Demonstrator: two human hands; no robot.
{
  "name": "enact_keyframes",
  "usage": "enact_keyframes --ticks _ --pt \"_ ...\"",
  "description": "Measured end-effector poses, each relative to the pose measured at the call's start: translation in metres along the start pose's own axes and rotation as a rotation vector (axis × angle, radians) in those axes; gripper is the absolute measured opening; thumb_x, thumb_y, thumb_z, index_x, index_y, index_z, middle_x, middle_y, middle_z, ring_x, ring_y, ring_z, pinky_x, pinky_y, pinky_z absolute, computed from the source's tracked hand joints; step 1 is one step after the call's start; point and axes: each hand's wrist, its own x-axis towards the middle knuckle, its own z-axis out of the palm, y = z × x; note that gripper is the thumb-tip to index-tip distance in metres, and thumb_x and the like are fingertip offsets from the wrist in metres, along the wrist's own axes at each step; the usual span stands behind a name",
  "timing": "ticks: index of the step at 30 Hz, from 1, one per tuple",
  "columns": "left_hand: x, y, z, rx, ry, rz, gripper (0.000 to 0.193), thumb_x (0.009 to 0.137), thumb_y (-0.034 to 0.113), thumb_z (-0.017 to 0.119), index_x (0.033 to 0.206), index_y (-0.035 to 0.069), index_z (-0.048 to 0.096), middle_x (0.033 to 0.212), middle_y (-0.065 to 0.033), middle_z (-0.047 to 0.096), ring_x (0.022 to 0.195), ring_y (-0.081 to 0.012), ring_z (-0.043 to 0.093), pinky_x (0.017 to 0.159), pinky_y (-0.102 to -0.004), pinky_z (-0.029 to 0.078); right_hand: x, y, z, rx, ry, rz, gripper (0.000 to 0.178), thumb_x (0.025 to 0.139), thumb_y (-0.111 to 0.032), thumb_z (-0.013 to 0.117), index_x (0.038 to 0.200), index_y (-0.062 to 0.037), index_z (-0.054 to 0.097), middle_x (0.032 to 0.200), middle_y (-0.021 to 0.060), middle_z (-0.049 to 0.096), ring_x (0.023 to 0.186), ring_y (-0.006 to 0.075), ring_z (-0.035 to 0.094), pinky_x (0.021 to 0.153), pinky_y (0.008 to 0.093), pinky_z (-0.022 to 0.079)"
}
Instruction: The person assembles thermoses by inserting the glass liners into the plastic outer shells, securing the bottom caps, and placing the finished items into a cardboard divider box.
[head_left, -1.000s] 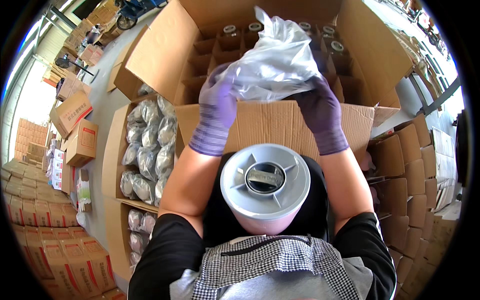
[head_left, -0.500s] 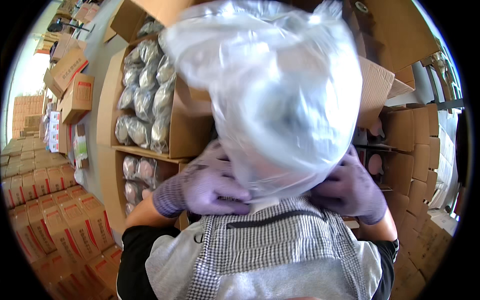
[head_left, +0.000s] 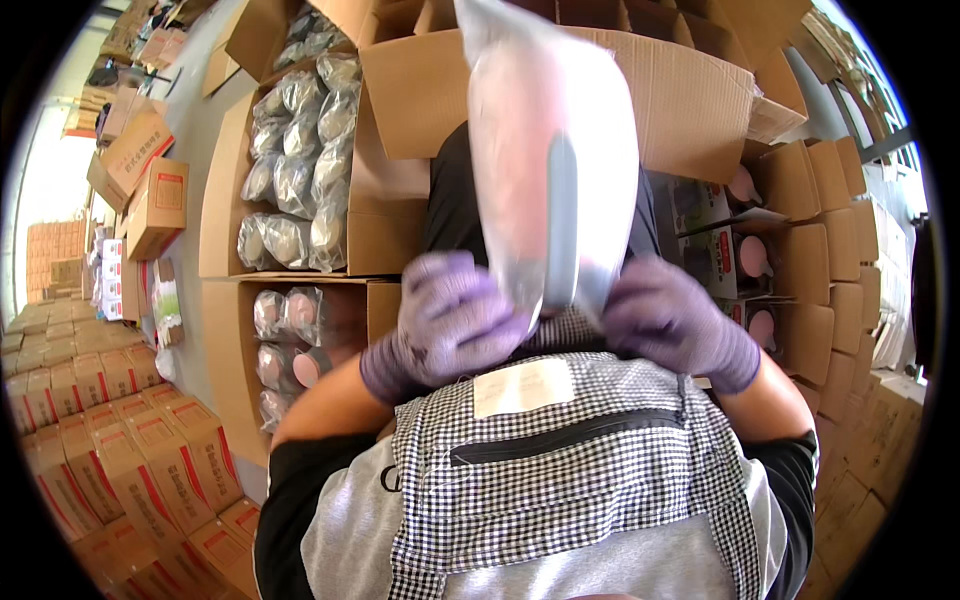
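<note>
Purple-gloved left hand [head_left: 458, 318] and right hand [head_left: 672, 312], fingers gripping the lower end of a bagged pink container [head_left: 517, 165] above the lap [head_left: 456, 190]. It looks stiff, its film [head_left: 488, 32] slippery; cradling both sides seems safest. Beyond, an open carton [head_left: 690, 110].

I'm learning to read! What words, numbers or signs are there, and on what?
Tilted carton: dark characters and red band; I don't copy print.
Stacked cartons: dark print beside red bands, too small.
Box with red label: too small.
White boxes: dark print, too small.
Apron patch: too faint.
Bagged container: none visible.
</note>
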Motion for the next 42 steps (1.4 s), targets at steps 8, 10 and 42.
enact_keyframes --ticks 8,10,42 --pt "-0.025 0.010 0.010 -0.383 0.057 -0.639 0.014 0.082 -0.001 0.075 0.094 0.003 0.068 0.093 -0.0104 0.067 0.088 -0.0281 0.065 0.084 -0.0403 0.052 0.006 -0.017 0.007 -0.230 0.013 0.345 0.071 0.074 -0.024 0.088 0.137 -0.0097 0.057 0.121 0.0160 0.060 0.112 0.0356 0.063 0.097 0.0456 0.054" --pt "0.009 -0.012 0.029 -0.718 0.207 -1.032 0.011 0.096 -0.001 0.064 0.107 0.000 0.066 0.099 -0.0043 0.066 0.092 -0.0102 0.062 0.082 -0.0266 0.052 0.028 -0.013 0.024 -0.559 0.177 0.256 0.085 0.070 -0.027 0.090 0.144 -0.0103 0.051 0.132 0.0179 0.053 0.126 0.0406 0.054 0.106 0.0503 0.049" --pt "0.008 0.017 0.002 -0.397 0.000 -0.679 0.013 0.079 -0.006 0.070 0.091 -0.002 0.071 0.090 -0.0125 0.065 0.087 -0.0264 0.062 0.080 -0.0357 0.050 0.080 0.044 -0.022 -0.995 0.150 -0.588 0.011 0.080 -0.025 0.066 0.078 -0.0162 0.071 0.083 0.0033 0.066 0.094 0.0264 0.066 0.089 0.0472 0.051"
